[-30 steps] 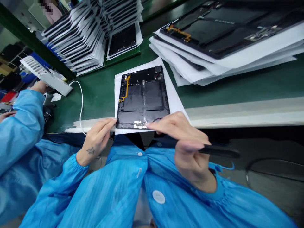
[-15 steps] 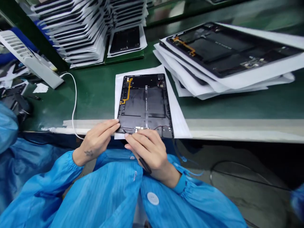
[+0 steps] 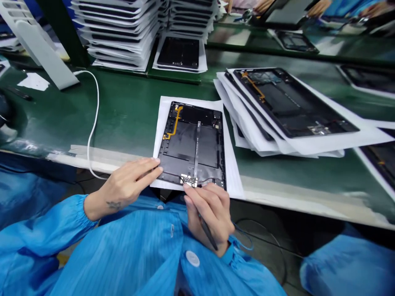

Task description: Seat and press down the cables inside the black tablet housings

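A black tablet back housing (image 3: pixel 188 142) with an orange flex cable (image 3: pixel 175 125) lies inside-up on a white foam sheet (image 3: pixel 233 172) at the bench's front edge. My left hand (image 3: pixel 129 183) rests its outstretched fingertips on the housing's lower left edge. In my right hand (image 3: pixel 211 213) is a slim black tool (image 3: pixel 208 233), held like a pen; its tip is hidden behind my fingers, so its exact kind cannot be made out. Those fingertips are at a small circuit board (image 3: pixel 189 180) on the housing's near edge.
To the right, several similar housings (image 3: pixel 293 102) are stacked between white sheets. Tall sheet-layered stacks (image 3: pixel 120 37) stand behind. On the left are a white stand (image 3: pixel 41 53) and a white cable (image 3: pixel 97 98) hanging over the front edge. Co-workers' hands (image 3: pixel 319 8) show across the bench.
The camera view has shifted, showing more of the right side. My right hand has moved rightward along the housing's near edge, and the small circuit board shows more fully. My left hand stays at the left edge.
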Demonstrator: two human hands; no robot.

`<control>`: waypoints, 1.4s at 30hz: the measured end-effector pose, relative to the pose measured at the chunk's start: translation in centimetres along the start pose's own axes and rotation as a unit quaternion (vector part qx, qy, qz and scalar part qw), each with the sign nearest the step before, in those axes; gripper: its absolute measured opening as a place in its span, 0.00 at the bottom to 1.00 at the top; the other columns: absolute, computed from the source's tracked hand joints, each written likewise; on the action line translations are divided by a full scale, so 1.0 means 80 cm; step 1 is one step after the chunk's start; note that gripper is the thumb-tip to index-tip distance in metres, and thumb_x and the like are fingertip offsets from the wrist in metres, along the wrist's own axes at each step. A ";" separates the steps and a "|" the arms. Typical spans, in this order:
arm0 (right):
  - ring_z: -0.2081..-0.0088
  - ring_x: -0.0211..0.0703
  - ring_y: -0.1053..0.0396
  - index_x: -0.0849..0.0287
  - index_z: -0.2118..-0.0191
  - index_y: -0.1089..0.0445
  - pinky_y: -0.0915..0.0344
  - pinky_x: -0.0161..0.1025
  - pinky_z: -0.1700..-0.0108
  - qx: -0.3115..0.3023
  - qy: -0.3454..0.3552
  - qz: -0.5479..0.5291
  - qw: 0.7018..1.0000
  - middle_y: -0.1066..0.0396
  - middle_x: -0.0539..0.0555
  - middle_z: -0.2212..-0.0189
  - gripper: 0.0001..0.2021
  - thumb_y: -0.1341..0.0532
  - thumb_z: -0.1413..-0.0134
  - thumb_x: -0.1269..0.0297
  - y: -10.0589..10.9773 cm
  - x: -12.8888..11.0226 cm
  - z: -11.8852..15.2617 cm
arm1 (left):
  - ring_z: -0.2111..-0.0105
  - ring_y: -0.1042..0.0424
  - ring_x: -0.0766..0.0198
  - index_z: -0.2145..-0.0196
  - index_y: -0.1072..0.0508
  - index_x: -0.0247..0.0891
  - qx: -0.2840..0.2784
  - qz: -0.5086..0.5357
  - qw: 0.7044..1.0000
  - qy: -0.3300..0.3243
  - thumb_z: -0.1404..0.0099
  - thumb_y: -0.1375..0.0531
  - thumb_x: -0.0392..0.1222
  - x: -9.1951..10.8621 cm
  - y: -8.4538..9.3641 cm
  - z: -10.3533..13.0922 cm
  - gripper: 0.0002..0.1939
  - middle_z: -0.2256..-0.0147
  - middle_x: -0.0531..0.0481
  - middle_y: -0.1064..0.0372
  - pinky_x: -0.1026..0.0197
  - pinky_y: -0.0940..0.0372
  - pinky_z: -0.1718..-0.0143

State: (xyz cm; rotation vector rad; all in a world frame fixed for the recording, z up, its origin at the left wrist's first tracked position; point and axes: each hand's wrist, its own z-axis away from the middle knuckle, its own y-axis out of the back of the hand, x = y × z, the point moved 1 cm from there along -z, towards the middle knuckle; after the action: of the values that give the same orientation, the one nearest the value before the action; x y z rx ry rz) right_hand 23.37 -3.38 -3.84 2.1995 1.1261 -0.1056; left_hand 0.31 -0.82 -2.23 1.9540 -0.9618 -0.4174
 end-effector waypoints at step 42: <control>0.65 0.42 0.29 0.57 0.62 0.25 0.32 0.41 0.63 -0.190 -0.117 -0.148 0.964 0.24 0.52 0.69 0.07 0.40 0.36 0.74 0.022 0.018 -0.074 | 0.57 0.22 0.51 0.55 0.23 0.25 0.004 -0.121 0.989 -0.085 0.28 0.48 0.28 0.011 0.015 -0.025 0.14 0.55 0.34 0.22 0.54 0.26 0.58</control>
State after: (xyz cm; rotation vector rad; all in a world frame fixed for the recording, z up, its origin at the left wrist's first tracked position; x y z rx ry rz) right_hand 24.33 0.33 1.22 1.6276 1.2181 -0.2496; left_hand 1.52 -0.70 -0.08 2.0755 -0.8326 -0.7283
